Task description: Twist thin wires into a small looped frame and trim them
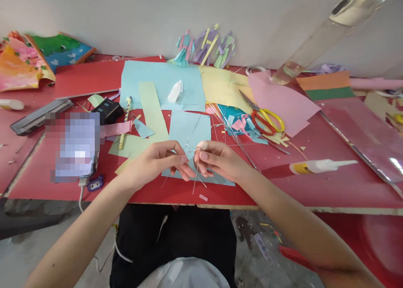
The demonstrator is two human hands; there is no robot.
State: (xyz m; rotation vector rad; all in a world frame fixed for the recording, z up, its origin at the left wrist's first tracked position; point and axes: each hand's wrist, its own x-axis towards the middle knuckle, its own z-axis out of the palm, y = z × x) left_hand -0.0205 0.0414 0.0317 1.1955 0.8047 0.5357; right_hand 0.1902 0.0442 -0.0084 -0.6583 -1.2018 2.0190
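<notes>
Two bare hands, one piece of wire, centre of the frame, held above a light blue sheet of paper.

Left hand (171, 160): thumb and forefinger pinched together on the wire (187, 147), next to a small round loop; other fingers loosely curled.

Right hand (215, 158): thumb and forefinger likewise pinching the wire, opposite the left; the exact contact is too fine to make out.

Wire, condition: thin, pale, silvery; one length slants up past the loop, loose ends hang below the fingers. How many strands, cannot tell.

Wire, handling (judged): very light; springy along straight lengths, yet likely to keep a bend; smooth, so apt to roll between fingertips; the loop could be crushed out of round. Best hold: fingertip pinch just beside the loop, clear of the free ends, which might prick.

Nearby stock: one light blue sheet (189, 126), beneath the hands; one bundle of straight wires (241, 143), right of centre; one pair of scissors (267, 120), red and yellow handles, beyond the bundle; one glue bottle (311, 167), lying at right; one pink scrap (203, 197), lower centre.
</notes>
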